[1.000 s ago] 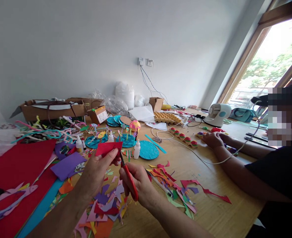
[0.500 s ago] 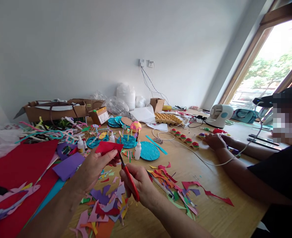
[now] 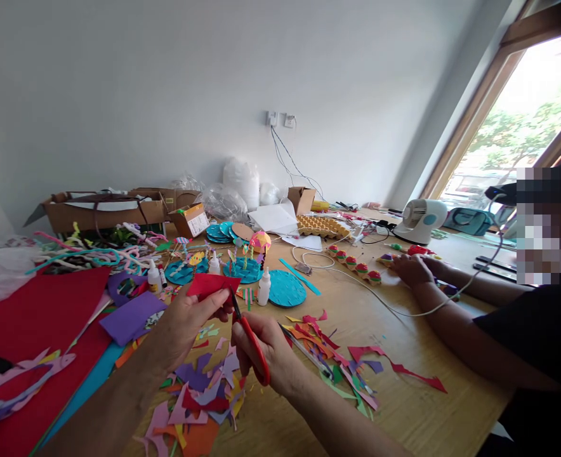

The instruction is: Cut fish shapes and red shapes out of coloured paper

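Pinched in my left hand [image 3: 197, 317] is a small piece of red craft foam or paper [image 3: 210, 284], held up above the table. My right hand [image 3: 264, 346] grips a pair of red-handled scissors [image 3: 253, 349], whose dark blades point up at the red piece's right edge. Whether the blades are parted is hard to make out. Colourful offcuts [image 3: 209, 393] lie scattered beneath both hands. Just beyond the scissors stands a white glue bottle [image 3: 264, 289], beside a round blue disc [image 3: 287, 289].
Large red sheets [image 3: 42, 311] and a folded purple sheet [image 3: 125, 319] lie at left, with pipe cleaners [image 3: 94, 254] behind. Decorated blue discs [image 3: 245, 271] stand mid-table. At right, a co-worker's hands [image 3: 411, 270] are near a row of egg-carton pieces [image 3: 351, 263]; a white cable [image 3: 395, 311] crosses there.
My hands, the red piece and the scissors have shifted very slightly right in the picture. The red piece is tilted a little differently. My grip on both things is the same.
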`<move>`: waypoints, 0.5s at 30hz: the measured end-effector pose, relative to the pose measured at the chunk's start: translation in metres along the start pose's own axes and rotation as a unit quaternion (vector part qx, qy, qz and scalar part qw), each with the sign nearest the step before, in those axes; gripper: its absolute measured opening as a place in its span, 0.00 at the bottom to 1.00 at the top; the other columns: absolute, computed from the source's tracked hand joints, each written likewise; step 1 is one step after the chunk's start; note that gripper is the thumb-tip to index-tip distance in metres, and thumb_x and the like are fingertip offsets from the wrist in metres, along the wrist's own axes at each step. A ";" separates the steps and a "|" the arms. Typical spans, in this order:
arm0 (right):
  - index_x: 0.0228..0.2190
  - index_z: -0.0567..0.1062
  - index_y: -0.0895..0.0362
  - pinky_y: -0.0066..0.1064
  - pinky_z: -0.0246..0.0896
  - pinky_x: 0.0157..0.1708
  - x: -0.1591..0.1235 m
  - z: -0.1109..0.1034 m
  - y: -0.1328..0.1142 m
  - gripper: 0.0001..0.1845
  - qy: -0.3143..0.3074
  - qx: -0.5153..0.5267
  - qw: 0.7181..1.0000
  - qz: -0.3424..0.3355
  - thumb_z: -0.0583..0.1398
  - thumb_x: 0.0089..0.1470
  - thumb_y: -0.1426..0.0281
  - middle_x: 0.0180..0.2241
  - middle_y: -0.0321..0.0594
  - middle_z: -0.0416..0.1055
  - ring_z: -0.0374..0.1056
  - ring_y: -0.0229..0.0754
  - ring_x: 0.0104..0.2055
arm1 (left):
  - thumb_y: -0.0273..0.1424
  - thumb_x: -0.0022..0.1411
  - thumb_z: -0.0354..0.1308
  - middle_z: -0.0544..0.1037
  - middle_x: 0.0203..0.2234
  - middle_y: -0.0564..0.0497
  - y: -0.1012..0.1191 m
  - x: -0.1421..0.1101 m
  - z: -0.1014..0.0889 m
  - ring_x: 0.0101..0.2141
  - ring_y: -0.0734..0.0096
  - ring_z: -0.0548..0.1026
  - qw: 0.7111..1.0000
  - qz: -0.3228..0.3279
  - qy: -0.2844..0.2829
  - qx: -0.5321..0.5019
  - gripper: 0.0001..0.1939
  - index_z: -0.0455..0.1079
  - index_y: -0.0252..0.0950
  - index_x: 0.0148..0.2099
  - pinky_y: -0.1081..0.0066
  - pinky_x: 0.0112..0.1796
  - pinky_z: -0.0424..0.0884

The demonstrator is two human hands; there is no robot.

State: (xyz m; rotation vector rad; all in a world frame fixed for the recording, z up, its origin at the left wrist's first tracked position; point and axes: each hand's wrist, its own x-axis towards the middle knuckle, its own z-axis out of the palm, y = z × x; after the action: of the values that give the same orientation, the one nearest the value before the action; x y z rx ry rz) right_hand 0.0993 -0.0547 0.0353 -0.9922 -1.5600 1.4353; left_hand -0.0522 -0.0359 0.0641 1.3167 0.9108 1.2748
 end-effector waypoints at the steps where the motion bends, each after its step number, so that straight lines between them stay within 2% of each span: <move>1: 0.21 0.62 0.55 0.20 0.49 0.12 0.000 0.000 0.000 0.28 0.000 0.000 1.000 -0.001 0.58 0.50 0.44 0.13 0.26 0.57 0.55 0.30 0.13 | 0.34 0.56 0.62 0.79 0.24 0.52 0.000 0.000 0.000 0.27 0.70 0.74 1.000 -0.002 -0.003 0.001 0.07 0.76 0.36 0.30 0.71 0.32 0.73; 9: 0.20 0.61 0.55 0.21 0.46 0.13 0.000 -0.001 0.003 0.28 0.001 -0.018 1.000 -0.018 0.58 0.51 0.44 0.12 0.27 0.58 0.53 0.29 0.12 | 0.32 0.52 0.65 0.79 0.21 0.54 0.002 0.000 -0.001 0.24 0.72 0.74 0.999 -0.019 0.005 -0.035 0.05 0.77 0.36 0.27 0.73 0.30 0.73; 15: 0.19 0.61 0.55 0.20 0.46 0.12 0.000 -0.002 0.003 0.29 -0.008 -0.017 1.000 -0.017 0.59 0.49 0.44 0.12 0.27 0.58 0.53 0.29 0.12 | 0.33 0.53 0.65 0.80 0.22 0.52 0.001 0.002 -0.008 0.26 0.71 0.76 0.999 -0.029 -0.016 -0.034 0.06 0.78 0.36 0.29 0.72 0.32 0.73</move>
State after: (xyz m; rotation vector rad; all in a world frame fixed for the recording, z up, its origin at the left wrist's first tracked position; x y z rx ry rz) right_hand 0.1007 -0.0535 0.0326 -0.9726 -1.6094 1.4013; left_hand -0.0597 -0.0328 0.0646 1.2452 0.8698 1.2266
